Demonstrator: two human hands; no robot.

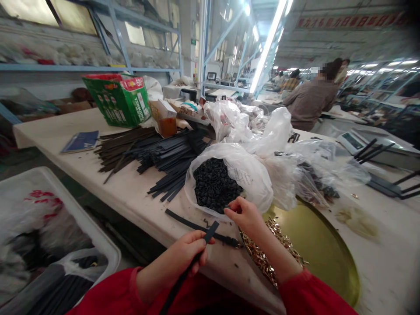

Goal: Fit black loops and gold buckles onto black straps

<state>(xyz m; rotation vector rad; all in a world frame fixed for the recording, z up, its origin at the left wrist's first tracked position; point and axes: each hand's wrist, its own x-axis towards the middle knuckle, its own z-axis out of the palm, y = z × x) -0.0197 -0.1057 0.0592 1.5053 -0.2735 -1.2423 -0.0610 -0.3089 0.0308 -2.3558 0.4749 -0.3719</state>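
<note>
My left hand (190, 251) is closed around a dark strap (210, 232), whose short end sticks up past the fingers while the rest hangs toward my lap. At the near rim of a white plastic bag (252, 175), my right hand (244, 214) has its thumb and index finger pinched together; anything between them is too small to make out. Small black loops (213, 183) fill the bag. Between my hands and the bag, a second black strap (187, 222) with a buckle end lies on the table. Under my right forearm is a golden tray (321, 236) with small gold metal pieces (262, 249).
Bundles of dark straps (164, 151) lie behind the bag, beside a blue booklet (80, 141) and a green carton (118, 100). More clear plastic bags (236, 118) crowd the back. A white bin (113, 249) stands at lower left. A person (311, 96) sits farther off.
</note>
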